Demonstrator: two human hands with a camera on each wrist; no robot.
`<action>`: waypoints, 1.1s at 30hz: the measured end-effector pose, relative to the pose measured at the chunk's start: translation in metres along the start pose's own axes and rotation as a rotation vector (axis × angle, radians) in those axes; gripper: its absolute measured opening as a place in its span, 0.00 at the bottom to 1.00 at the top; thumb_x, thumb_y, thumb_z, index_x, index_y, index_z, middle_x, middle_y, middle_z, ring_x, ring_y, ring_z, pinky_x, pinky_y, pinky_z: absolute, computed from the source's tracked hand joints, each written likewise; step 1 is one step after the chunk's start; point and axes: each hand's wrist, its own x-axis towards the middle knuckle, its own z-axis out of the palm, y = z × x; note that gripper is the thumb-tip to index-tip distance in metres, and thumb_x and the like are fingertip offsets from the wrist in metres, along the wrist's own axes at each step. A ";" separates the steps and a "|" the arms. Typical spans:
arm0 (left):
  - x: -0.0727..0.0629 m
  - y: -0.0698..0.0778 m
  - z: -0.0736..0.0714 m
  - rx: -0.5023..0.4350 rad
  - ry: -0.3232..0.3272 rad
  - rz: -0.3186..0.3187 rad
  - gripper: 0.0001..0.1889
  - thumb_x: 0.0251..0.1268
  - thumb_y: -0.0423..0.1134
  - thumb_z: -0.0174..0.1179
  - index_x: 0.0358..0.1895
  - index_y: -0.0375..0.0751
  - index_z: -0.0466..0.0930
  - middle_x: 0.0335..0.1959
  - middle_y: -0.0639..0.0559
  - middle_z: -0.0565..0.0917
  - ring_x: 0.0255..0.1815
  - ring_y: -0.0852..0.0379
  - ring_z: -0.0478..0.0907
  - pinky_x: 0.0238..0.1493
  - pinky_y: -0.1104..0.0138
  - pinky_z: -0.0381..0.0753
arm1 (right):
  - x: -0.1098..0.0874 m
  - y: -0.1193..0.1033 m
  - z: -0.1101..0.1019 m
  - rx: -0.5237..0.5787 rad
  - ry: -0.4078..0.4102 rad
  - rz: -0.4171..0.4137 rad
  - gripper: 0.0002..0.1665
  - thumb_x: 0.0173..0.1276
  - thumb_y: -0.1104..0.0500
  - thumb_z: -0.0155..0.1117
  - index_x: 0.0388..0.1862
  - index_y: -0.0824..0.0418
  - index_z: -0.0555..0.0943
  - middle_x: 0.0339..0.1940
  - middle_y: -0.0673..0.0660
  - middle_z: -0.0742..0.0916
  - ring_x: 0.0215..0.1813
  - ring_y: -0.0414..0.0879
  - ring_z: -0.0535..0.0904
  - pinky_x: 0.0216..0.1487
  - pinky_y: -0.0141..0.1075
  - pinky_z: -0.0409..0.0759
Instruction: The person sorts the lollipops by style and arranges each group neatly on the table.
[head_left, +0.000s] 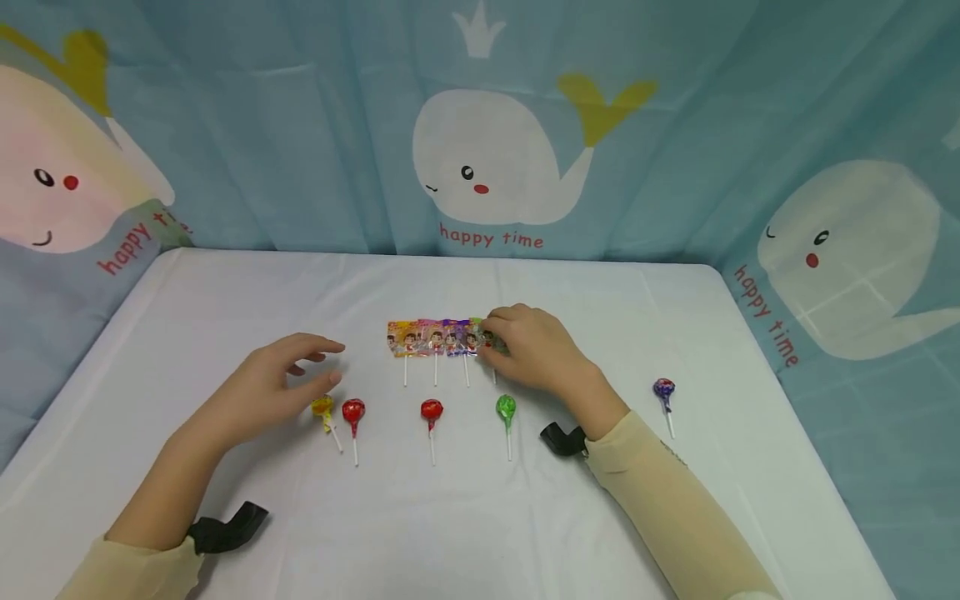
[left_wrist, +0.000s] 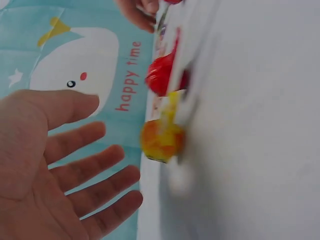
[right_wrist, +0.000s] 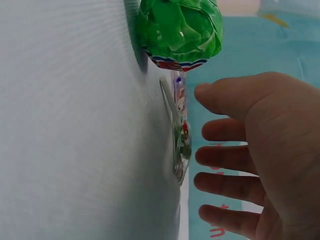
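My left hand (head_left: 272,385) hovers beside a yellow lollipop (head_left: 322,406), its fingers apart and holding nothing. In the left wrist view that yellow lollipop (left_wrist: 162,139) lies past the spread fingertips. Close to it is a red lollipop (head_left: 353,412). My right hand (head_left: 538,348) is over the right end of a row of flat wrapped lollipops (head_left: 435,336), partly hiding the last one. From the right wrist, its fingers look spaced and apart from the green-wrapped flat lollipop (right_wrist: 183,150). A round green lollipop (right_wrist: 182,32) is near the thumb.
Another red lollipop (head_left: 431,410) lies mid-table, and a purple one (head_left: 663,388) lies at the right, beyond the right forearm. A white cloth covers the table (head_left: 360,542). Behind it hangs a blue curtain (head_left: 315,150) printed with whales. Black straps (head_left: 228,529) are on both wrists.
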 end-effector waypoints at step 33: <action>-0.060 0.013 0.035 0.173 0.048 -0.127 0.45 0.55 0.54 0.85 0.72 0.36 0.75 0.68 0.39 0.80 0.71 0.35 0.74 0.70 0.35 0.74 | 0.007 -0.072 -0.010 0.078 -0.008 -0.161 0.30 0.79 0.44 0.71 0.72 0.58 0.83 0.69 0.55 0.85 0.72 0.52 0.80 0.77 0.46 0.75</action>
